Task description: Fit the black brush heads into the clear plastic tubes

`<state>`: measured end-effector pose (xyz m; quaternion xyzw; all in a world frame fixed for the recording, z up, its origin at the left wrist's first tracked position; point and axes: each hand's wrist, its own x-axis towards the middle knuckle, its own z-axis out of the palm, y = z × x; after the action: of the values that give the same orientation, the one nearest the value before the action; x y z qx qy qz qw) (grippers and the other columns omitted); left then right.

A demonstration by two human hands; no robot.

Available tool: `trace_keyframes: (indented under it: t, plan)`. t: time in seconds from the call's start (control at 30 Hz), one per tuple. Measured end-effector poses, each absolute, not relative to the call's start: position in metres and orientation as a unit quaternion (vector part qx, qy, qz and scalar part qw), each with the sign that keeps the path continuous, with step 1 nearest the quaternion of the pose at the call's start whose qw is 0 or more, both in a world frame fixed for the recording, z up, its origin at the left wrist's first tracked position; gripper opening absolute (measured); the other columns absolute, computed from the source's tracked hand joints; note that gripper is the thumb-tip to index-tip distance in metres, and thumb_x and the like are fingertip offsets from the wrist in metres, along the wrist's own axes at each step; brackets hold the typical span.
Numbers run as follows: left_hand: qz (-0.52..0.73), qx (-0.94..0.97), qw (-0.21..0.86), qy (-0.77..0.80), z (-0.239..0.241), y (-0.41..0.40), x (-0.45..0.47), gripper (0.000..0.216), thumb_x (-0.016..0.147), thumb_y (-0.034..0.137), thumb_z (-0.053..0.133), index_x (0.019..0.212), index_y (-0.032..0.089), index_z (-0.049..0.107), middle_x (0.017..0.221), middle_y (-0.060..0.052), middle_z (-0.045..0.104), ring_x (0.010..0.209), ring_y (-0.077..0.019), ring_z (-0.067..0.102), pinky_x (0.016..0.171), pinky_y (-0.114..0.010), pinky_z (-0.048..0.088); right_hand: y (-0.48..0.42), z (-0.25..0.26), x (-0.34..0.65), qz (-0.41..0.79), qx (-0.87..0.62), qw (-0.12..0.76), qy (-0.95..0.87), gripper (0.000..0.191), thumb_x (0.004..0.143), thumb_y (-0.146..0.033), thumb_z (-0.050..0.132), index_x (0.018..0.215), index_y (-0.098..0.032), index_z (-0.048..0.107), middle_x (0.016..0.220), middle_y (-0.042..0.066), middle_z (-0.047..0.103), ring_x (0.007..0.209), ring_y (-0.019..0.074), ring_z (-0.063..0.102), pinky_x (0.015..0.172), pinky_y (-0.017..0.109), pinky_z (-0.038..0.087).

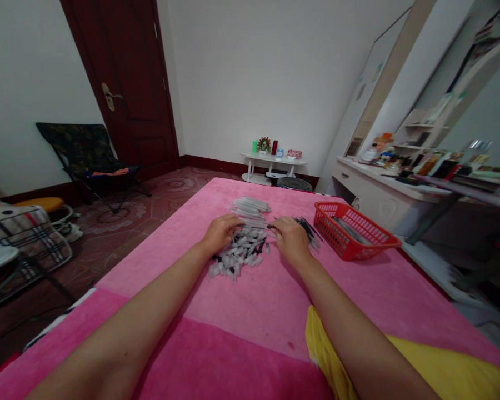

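My left hand (221, 233) is closed, its fingertips pinching at the left end of a thin, clear, pen-like tube (256, 225). At the other end, my right hand (290, 238) pinches a dark tip in line with this tube. Just below, between my hands, lies a loose pile of small translucent caps (239, 253) mixed with black bits. Beyond them is a stack of clear slender tubes (250, 206). Several thin black-ended sticks (310, 230) lie to the right of my right hand. The fingertips partly hide what they grip.
A red plastic basket (345, 253) holding more slender sticks stands at the right on the pink cloth (241, 311). Yellow fabric (441, 364) lies near my right forearm. A cluttered dresser (375, 189) is along the right; a folding chair (87, 153) stands far left.
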<state>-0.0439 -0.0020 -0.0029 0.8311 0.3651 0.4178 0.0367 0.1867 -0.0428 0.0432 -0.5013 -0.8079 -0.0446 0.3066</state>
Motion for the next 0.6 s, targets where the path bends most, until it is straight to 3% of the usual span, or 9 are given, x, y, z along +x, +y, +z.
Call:
trace_keyframes:
  t: [0.1, 0.23, 0.37, 0.6]
  plan:
    - [0.472, 0.794, 0.066, 0.378, -0.002, 0.000, -0.041, 0.025, 0.080, 0.015, 0.050, 0.096, 0.019, 0.069, 0.091, -0.007, 0.068, 0.087, -0.0182, 0.062, 0.079, -0.030, 0.048, -0.043, 0.041, 0.180, -0.006, -0.494, 0.374, -0.785, 0.021, 0.083, -0.021, 0.053, 0.100, -0.019, 0.065, 0.098, 0.007, 0.066, 0.092, 0.0189, 0.057, 0.082, 0.029, 0.040]
    - [0.638, 0.626, 0.130, 0.430, -0.004, 0.016, -0.056, 0.019, 0.076, 0.020, 0.056, 0.090, 0.015, 0.068, 0.087, -0.006, 0.069, 0.083, -0.0178, 0.064, 0.079, -0.031, 0.051, -0.047, 0.036, 0.173, 0.009, -0.500, 0.438, -0.747, 0.027, 0.081, -0.024, 0.057, 0.107, -0.017, 0.061, 0.100, 0.007, 0.064, 0.086, 0.0175, 0.057, 0.078, 0.028, 0.041]
    - [0.737, 0.476, 0.191, 0.440, -0.011, 0.030, -0.079, 0.022, 0.072, 0.022, 0.057, 0.089, 0.011, 0.065, 0.079, -0.007, 0.068, 0.073, -0.0156, 0.064, 0.075, -0.031, 0.053, -0.053, 0.030, 0.164, 0.039, -0.445, 0.362, -0.818, 0.010, 0.078, -0.018, 0.060, 0.085, -0.020, 0.068, 0.089, 0.004, 0.065, 0.083, 0.0160, 0.056, 0.075, 0.026, 0.040]
    - [0.758, 0.438, 0.216, 0.432, -0.022, 0.037, -0.088, 0.025, 0.069, 0.025, 0.060, 0.089, 0.010, 0.064, 0.080, -0.007, 0.068, 0.072, -0.0145, 0.065, 0.076, -0.033, 0.054, -0.075, 0.031, 0.143, 0.097, -0.306, 0.267, -0.909, 0.007, 0.071, -0.021, 0.071, 0.078, -0.021, 0.070, 0.079, 0.000, 0.063, 0.081, 0.0155, 0.055, 0.074, 0.026, 0.037]
